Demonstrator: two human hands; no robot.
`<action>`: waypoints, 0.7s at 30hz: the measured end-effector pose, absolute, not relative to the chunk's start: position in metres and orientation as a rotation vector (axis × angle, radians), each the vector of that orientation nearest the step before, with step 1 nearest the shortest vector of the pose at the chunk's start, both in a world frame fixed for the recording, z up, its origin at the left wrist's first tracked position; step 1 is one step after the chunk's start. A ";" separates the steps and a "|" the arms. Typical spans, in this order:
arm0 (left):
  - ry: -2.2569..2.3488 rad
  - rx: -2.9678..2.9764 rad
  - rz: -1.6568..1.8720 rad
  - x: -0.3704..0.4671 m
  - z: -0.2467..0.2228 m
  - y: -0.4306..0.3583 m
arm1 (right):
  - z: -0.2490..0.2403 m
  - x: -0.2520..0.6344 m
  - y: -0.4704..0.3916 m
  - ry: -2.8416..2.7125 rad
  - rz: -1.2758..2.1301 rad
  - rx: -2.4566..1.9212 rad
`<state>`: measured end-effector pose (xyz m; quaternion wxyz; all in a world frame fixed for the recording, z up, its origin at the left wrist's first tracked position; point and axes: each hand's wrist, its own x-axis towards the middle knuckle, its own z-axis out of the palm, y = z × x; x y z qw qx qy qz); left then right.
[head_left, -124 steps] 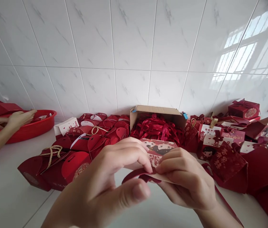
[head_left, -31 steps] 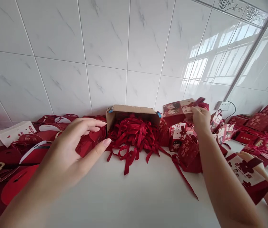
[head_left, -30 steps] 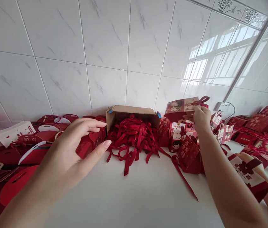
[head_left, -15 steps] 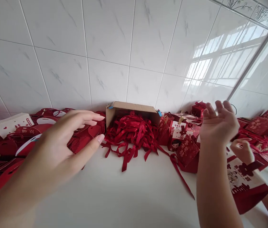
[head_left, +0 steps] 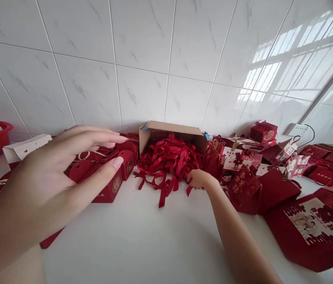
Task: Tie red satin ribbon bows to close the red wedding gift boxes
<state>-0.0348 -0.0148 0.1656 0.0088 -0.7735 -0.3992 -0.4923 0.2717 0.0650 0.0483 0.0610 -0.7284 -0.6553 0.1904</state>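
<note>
Ribbons (head_left: 170, 157) spill from carton (head_left: 173, 127) between gift boxes (head_left: 244, 190).

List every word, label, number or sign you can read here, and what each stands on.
"喜", apparently: on the white label of the large box at front right; its smaller print is unreadable.
Gold characters on the dark red box: too blurred to read surely.
Print on the white-fronted box: too small.
Gold print on the left-hand box: too small.
Red ribbons: no text visible.
</note>
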 end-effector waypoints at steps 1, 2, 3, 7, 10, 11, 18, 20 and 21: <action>-1.212 -2.444 -1.519 -0.035 0.166 -0.015 | 0.039 0.273 0.070 -1.978 0.553 -2.239; -1.173 -2.476 -1.498 -0.035 0.166 -0.014 | 0.032 0.274 0.074 -1.967 0.513 -2.264; -1.153 -2.491 -1.480 -0.035 0.165 -0.014 | 0.027 0.275 0.078 -1.951 0.467 -2.281; -1.162 -2.486 -1.475 -0.036 0.164 -0.012 | 0.018 0.280 0.086 -1.853 0.333 -2.354; -1.176 -2.489 -1.477 -0.035 0.163 -0.010 | 0.016 0.283 0.089 -1.795 0.298 -2.393; -1.181 -2.488 -1.478 -0.035 0.163 -0.010 | 0.015 0.284 0.090 -1.787 0.294 -2.396; -1.192 -2.483 -1.483 -0.036 0.163 -0.009 | 0.010 0.286 0.091 -1.848 0.352 -2.368; -1.193 -2.480 -1.481 -0.037 0.163 -0.010 | 0.010 0.285 0.090 -1.862 0.366 -2.375; -1.188 -2.476 -1.486 -0.037 0.163 -0.010 | 0.010 0.284 0.090 -1.864 0.368 -2.380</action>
